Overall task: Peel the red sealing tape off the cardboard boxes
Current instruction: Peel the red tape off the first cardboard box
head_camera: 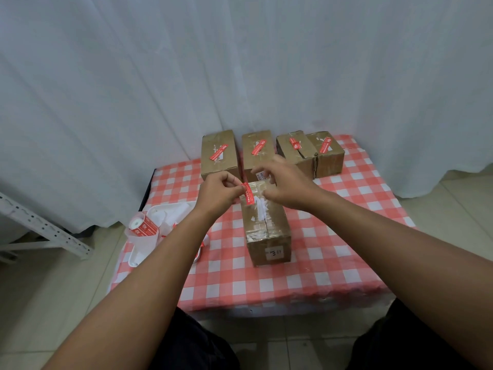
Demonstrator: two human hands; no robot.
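Observation:
A cardboard box (pixel 268 231) lies lengthwise in the middle of the checked table, with a strip of red sealing tape (pixel 249 194) at its far left top edge. My left hand (pixel 218 192) pinches the upper end of that strip, which looks partly lifted. Over the box's far end hovers my right hand (pixel 284 182), fingers loosely curled and touching the top. Behind stand several more boxes, each bearing a red tape strip: one at the left (pixel 219 156), one beside it (pixel 257 153), and two at the right (pixel 296 152) (pixel 328 158).
A white tray (pixel 160 212) at the table's left edge holds a roll of red tape (pixel 142 226) and peeled scraps. The red-and-white checked cloth (pixel 333 249) covers a small table. White curtains hang behind. A metal rack bar (pixel 45 225) lies at the left.

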